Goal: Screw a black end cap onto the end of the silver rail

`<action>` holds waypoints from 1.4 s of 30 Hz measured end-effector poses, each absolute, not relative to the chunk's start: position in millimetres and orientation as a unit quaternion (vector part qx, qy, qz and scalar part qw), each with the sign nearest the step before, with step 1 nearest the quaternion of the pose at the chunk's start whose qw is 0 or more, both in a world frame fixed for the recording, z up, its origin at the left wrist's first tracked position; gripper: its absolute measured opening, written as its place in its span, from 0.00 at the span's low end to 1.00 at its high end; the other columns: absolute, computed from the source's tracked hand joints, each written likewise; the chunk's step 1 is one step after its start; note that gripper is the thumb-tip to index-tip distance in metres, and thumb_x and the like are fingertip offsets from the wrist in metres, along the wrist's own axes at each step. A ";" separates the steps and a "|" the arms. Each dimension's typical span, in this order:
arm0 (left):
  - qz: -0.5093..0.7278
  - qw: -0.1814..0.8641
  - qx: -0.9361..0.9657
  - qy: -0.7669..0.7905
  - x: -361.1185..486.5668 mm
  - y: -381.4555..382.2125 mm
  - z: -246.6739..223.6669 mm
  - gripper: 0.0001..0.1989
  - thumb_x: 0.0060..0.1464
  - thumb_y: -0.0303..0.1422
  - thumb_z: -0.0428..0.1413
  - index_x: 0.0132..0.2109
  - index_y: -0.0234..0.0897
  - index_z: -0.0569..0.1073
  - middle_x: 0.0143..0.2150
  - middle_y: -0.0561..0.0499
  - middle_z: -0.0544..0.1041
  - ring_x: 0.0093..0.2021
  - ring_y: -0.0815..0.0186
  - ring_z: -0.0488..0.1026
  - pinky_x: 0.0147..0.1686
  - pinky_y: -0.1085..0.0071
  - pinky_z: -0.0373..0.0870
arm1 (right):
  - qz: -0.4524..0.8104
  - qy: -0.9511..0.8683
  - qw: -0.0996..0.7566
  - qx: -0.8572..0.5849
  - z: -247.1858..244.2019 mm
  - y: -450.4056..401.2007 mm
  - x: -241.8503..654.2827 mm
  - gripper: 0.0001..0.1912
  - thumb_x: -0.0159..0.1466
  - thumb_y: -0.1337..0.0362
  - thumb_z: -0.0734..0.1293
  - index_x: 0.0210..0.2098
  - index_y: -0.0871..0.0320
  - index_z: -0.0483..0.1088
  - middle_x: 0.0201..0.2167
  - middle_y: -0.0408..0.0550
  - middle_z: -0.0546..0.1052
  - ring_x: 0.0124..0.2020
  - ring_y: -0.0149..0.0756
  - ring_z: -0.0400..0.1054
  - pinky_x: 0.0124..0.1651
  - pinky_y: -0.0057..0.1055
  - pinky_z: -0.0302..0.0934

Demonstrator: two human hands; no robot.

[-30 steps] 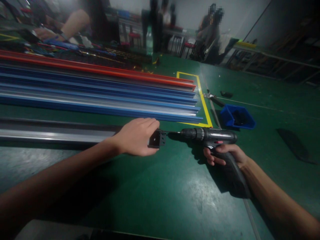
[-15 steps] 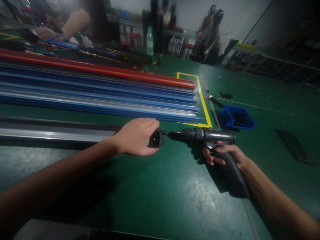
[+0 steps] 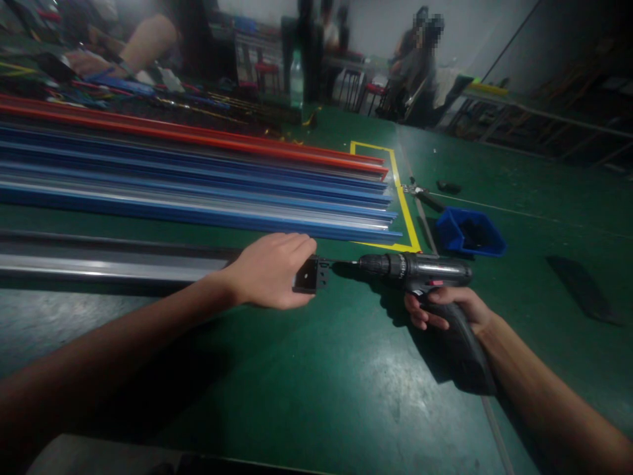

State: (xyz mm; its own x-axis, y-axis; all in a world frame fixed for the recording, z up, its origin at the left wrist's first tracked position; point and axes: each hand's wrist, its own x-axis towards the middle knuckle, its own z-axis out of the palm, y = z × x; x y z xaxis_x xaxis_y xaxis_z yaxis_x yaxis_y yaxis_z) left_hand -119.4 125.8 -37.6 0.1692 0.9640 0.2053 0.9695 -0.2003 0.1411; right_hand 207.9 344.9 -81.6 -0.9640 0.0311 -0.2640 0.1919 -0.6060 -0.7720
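Observation:
A long grey metal profile [image 3: 109,260] lies along the green table [image 3: 306,369], reaching in from the left edge. My left hand [image 3: 274,272] is wrapped over its right end, where a black end piece [image 3: 310,275] shows beyond the fingers. To the right, my right hand [image 3: 448,309] grips a black power drill [image 3: 430,269] by its handle. The drill lies level and points left. Its thin bit reaches toward the top of the black end piece; whether the tip touches it I cannot tell.
Blue profiles [image 3: 198,191] and a red profile [image 3: 198,133] lie behind. A blue bin [image 3: 469,232] with dark contents, pliers [image 3: 426,196] and a black flat object [image 3: 583,288] are at the right. Another person's arm [image 3: 148,46] is at the back left, near a bottle [image 3: 297,80].
The drill and my right hand have shifted very slightly to the right. My left hand stays on the end of the profile.

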 end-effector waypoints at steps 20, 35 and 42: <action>-0.116 0.021 -0.764 -0.634 -118.0 124.9 -37.7 0.18 0.55 0.45 0.58 0.43 0.35 0.69 0.40 0.44 0.76 0.37 0.60 0.72 0.38 0.63 0.67 | -0.884 0.447 0.043 0.133 -79.6 343.6 208.8 0.13 0.63 0.64 0.68 0.40 0.69 0.78 0.28 0.48 0.75 0.19 0.25 0.61 0.39 0.31 0.69; -0.129 0.015 -0.768 -0.627 -120.7 126.1 -39.3 0.18 0.55 0.45 0.59 0.43 0.35 0.69 0.39 0.45 0.75 0.36 0.60 0.70 0.36 0.64 0.66 | -0.881 0.455 0.046 0.120 -77.3 341.9 205.1 0.16 0.65 0.64 0.67 0.43 0.72 0.78 0.28 0.49 0.74 0.22 0.27 0.64 0.43 0.32 0.69; -0.127 0.016 -0.769 -0.626 -119.9 125.5 -38.5 0.18 0.55 0.45 0.58 0.43 0.34 0.69 0.39 0.45 0.75 0.37 0.60 0.71 0.36 0.64 0.66 | -0.887 0.443 0.048 0.120 -76.9 341.9 204.6 0.17 0.64 0.65 0.67 0.44 0.74 0.78 0.32 0.53 0.77 0.21 0.26 0.64 0.43 0.31 0.70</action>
State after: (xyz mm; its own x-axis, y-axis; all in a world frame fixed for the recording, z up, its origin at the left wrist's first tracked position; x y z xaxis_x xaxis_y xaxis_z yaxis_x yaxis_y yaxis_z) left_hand -119.9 125.5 -38.5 0.1836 0.9592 0.2151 0.9672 -0.2153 0.1345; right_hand 204.6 341.9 -76.9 -0.9667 0.0218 -0.2550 0.1906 -0.6036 -0.7742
